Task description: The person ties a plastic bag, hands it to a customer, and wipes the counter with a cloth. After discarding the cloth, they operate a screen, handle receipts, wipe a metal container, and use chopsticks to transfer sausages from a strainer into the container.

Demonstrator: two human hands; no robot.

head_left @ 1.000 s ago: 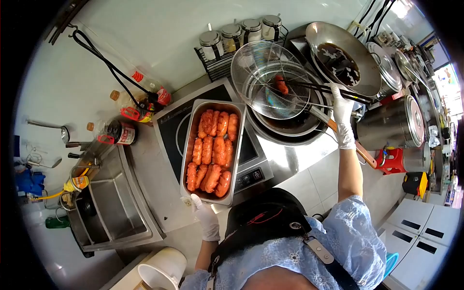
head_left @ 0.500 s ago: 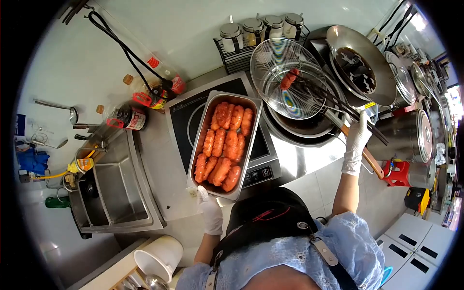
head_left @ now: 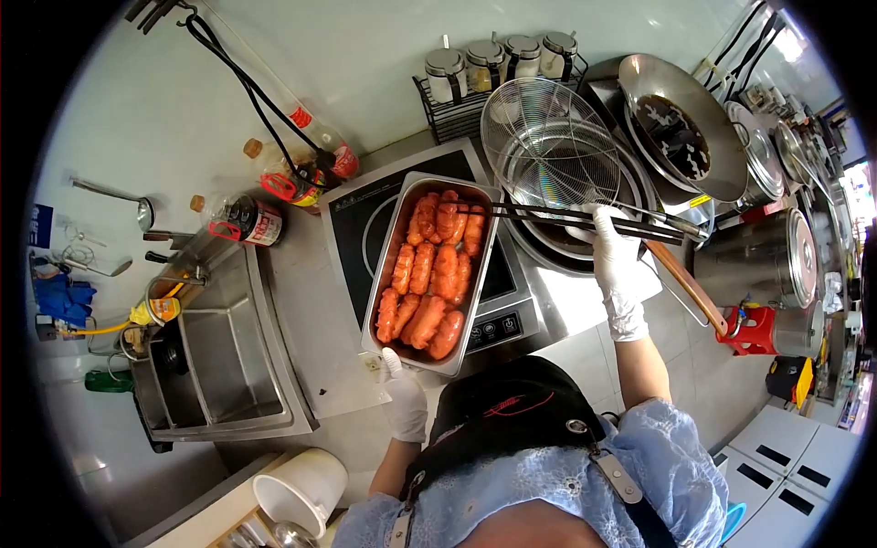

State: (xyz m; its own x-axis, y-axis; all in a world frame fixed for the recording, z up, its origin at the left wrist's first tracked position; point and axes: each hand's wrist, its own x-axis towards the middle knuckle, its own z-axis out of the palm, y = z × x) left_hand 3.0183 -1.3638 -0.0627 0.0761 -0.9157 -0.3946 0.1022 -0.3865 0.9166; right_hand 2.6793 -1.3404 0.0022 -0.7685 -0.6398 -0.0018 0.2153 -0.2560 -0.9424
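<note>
A rectangular metal tray (head_left: 479, 274) holds several glossy red-orange, sausage-shaped pieces (head_left: 422, 320) packed in rows. My left hand (head_left: 402, 397), in a white glove, is at the tray's near left corner, its thumb on the rim and the other fingers hidden below. Long dark chopsticks (head_left: 548, 216) are gripped in my gloved right hand (head_left: 614, 265) and reach left across the rim. Their tips overlap the pieces at the tray's far end. Right of the tray, a wire strainer (head_left: 548, 137) with a wooden handle lies over a round metal pot, its mesh bare.
Under the tray is a black induction cooker (head_left: 352, 215). A wok (head_left: 722, 119) with dark liquid stands at the back right, a lidded stockpot (head_left: 763, 256) nearer. Seasoning jars (head_left: 484, 64) line a rack. Sauce bottles (head_left: 260, 226) and a sink (head_left: 228, 365) are on the left.
My right hand and the chopsticks have swung left from the strainer to the tray. The red piece that lay in the strainer is gone from it. My left hand stays at the tray corner.
</note>
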